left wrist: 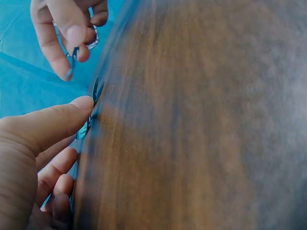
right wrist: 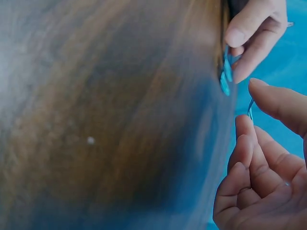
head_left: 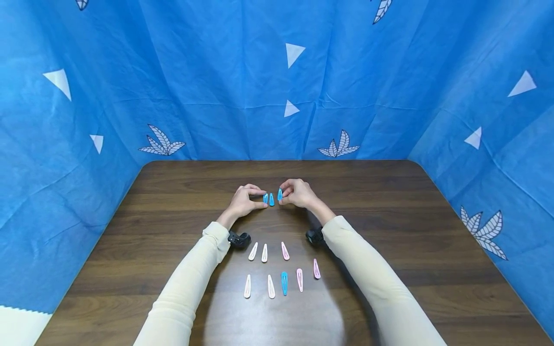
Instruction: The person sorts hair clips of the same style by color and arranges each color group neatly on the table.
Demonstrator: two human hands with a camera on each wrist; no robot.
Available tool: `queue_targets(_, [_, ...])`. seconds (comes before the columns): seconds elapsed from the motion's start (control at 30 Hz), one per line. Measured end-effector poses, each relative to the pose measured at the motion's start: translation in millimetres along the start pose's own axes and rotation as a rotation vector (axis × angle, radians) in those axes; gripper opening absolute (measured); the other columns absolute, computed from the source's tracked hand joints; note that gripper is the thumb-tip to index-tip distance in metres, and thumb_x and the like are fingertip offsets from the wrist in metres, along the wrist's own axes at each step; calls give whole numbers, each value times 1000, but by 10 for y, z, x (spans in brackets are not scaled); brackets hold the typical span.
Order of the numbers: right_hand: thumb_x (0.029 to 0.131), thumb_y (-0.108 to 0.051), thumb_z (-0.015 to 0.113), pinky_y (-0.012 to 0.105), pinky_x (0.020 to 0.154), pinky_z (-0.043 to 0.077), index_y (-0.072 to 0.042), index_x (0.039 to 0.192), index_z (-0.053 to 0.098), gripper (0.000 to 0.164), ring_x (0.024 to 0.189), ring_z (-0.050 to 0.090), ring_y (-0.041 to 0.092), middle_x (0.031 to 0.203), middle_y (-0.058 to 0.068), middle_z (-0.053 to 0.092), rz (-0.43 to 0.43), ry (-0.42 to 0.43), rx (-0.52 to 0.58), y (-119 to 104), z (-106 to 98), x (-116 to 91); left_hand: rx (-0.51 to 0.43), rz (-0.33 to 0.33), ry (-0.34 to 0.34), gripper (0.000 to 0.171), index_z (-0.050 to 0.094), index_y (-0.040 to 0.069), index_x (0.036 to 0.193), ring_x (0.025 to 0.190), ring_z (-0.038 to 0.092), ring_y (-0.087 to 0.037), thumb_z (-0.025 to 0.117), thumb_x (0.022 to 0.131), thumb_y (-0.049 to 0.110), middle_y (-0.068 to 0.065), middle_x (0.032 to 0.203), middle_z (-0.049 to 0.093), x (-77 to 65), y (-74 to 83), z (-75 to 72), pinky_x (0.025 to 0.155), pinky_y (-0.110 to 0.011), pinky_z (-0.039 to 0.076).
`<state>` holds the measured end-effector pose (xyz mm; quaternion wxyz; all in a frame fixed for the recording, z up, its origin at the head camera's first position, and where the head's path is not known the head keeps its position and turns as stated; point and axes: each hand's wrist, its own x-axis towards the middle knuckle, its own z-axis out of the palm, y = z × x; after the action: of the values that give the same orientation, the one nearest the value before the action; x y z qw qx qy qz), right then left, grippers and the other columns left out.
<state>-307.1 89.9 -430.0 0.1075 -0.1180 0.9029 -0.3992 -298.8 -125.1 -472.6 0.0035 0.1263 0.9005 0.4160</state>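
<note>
Near the far side of the table, my left hand (head_left: 245,201) pinches a blue snap hair clip (head_left: 265,198) between thumb and index finger. Just right of it a second blue hair clip (head_left: 271,200) lies on the wood, narrow end up in the head view. My right hand (head_left: 301,193) holds another blue hair clip (head_left: 280,194) by its ends. The right wrist view shows this clip (right wrist: 250,108) edge-on between thumb and fingertip, apart from the blue clips (right wrist: 225,82) by the left hand.
Closer to me on the brown table (head_left: 151,250) lie several white hair clips (head_left: 247,287), three pink ones (head_left: 300,280) and a blue one (head_left: 284,283). They sit between my forearms. A blue patterned cloth (head_left: 242,86) hangs around the table's back and sides.
</note>
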Motion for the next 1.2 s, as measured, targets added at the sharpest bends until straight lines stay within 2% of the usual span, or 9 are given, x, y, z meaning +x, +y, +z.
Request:
queue_targets(0.37, [77, -10, 82, 24, 63, 45, -4, 116, 67, 42, 78, 60, 15, 87, 5, 69, 7, -24, -7, 114, 85, 49, 15, 12, 5, 46, 72, 9, 118, 116, 49, -29, 84, 75, 21, -9, 122, 64, -6, 8, 0, 99, -43, 40])
queue_targets(0.63, [77, -10, 82, 25, 65, 46, -5, 117, 66, 43, 79, 60, 16, 88, 6, 68, -2, -23, -16, 106, 107, 66, 17, 13, 8, 46, 72, 9, 117, 116, 50, -29, 85, 75, 22, -9, 122, 64, 13, 0, 7, 100, -43, 39])
queue_targets(0.9, [77, -14, 83, 26, 69, 45, -8, 117, 67, 44, 81, 59, 17, 89, 5, 67, -7, -27, -73, 85, 121, 53, 14, 7, 9, 47, 72, 10, 118, 116, 49, -28, 85, 75, 23, -8, 123, 64, 12, -11, 11, 101, -43, 39])
queue_targets(1.2, [76, -13, 84, 25, 67, 44, -7, 116, 68, 44, 80, 57, 17, 88, 6, 66, -11, -24, -81, 90, 138, 49, 24, 16, 7, 46, 72, 10, 117, 115, 50, -28, 85, 75, 23, -8, 121, 64, 2, -4, 7, 99, -43, 40])
